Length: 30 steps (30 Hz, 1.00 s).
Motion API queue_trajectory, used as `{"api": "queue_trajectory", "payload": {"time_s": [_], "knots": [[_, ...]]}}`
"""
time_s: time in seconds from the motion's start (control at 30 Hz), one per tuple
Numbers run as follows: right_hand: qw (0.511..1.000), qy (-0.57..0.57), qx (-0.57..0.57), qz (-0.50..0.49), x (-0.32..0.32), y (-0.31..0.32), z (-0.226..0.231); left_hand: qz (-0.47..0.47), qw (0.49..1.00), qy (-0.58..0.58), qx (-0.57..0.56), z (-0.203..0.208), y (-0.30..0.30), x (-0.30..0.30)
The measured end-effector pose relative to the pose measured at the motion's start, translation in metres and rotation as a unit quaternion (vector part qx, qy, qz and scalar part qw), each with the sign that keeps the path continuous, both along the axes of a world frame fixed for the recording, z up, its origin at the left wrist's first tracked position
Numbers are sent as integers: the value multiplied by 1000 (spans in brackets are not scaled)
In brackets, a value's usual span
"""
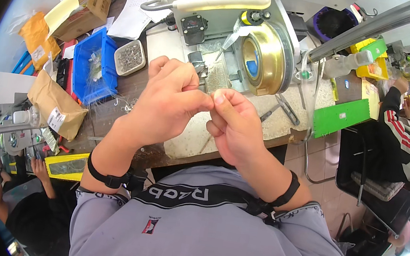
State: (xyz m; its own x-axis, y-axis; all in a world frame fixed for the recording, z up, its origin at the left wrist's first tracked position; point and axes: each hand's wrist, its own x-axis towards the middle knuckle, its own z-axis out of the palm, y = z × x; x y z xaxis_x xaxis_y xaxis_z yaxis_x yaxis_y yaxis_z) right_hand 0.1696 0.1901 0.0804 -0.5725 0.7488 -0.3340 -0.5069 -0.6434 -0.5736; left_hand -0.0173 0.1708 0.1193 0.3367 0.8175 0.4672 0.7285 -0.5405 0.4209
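Note:
Before a bench machine, my left hand (166, 98) and my right hand (238, 127) meet at the fingertips. Both are closed in a pinch, thumb against finger. Whatever lies between them is too small or hidden to name. Just beyond my fingers is the machine's metal work area (217, 72), partly covered by my left hand. To its right stands a large brass-coloured wheel (269, 59) with a blue piece at its centre. A hand tool like pliers (288, 110) lies on the worn pale bench mat (273, 124), to the right of my right hand.
Left of my hands are a metal dish of small parts (131, 58) and a blue bin (110, 83). A white lamp (224, 0) hangs over the machine. A green board (341, 116) juts out at right. People sit at far right (403, 133) and lower left (30, 214).

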Motion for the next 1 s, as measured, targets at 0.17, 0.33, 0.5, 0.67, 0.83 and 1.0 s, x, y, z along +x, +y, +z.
{"api": "queue_trajectory", "payload": {"time_s": [0.17, 0.33, 0.5, 0.67, 0.83, 1.0], "knots": [[998, -26, -51, 4, -13, 24, -15, 28, 1000, 6, -3, 22, 18, -11], [995, -58, -45, -65, -33, 37, -19, 62, 996, -1, -66, 10, 53, -31], [994, -38, -8, -100, -45, 43, -22, -46, 993, -30, -108, 2, 82, -38], [991, -64, -14, -117, -57, 48, -6, -116, 979, -50, -162, 8, 94, -36], [992, -76, -28, -101, -55, 47, -4, -70, 985, -62, -144, 8, 86, -35], [991, -56, -58, -110, -40, 26, 1, -33, 984, -139, -110, 9, 52, -30]]}}
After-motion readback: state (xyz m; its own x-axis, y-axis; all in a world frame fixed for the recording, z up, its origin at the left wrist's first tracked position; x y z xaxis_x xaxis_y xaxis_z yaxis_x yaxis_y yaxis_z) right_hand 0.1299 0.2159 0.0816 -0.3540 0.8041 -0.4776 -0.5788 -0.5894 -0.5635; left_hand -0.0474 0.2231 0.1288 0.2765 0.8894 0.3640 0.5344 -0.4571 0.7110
